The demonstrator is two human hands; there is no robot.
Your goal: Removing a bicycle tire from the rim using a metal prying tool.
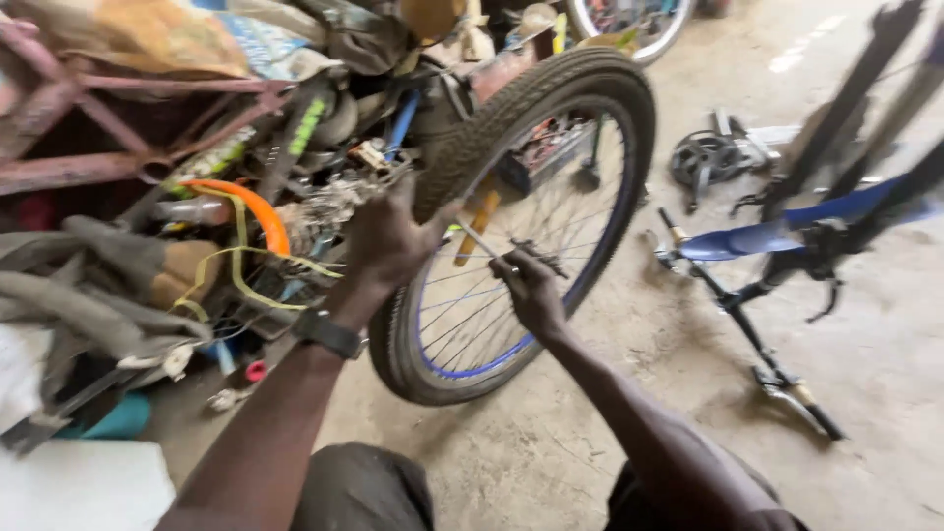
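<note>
Low over the concrete floor [610, 413], the right hand [531, 287] pinches a thin metal tool [479, 239] at the wheel's [511, 226] spokes. The left hand [388, 241] clamps the tyre upright. Judging by this, spoke work is midway. Beyond lies a blue bicycle frame [777, 236].

— What colours does the wheel [511, 226] show?
— Black tyre with ribbed tread, blue rim, silver spokes.
— And around it?
— A blue bicycle frame [787, 236], an orange curved fender [251, 208], a rusty pink metal frame [108, 128], grey concrete floor [629, 393].
</note>
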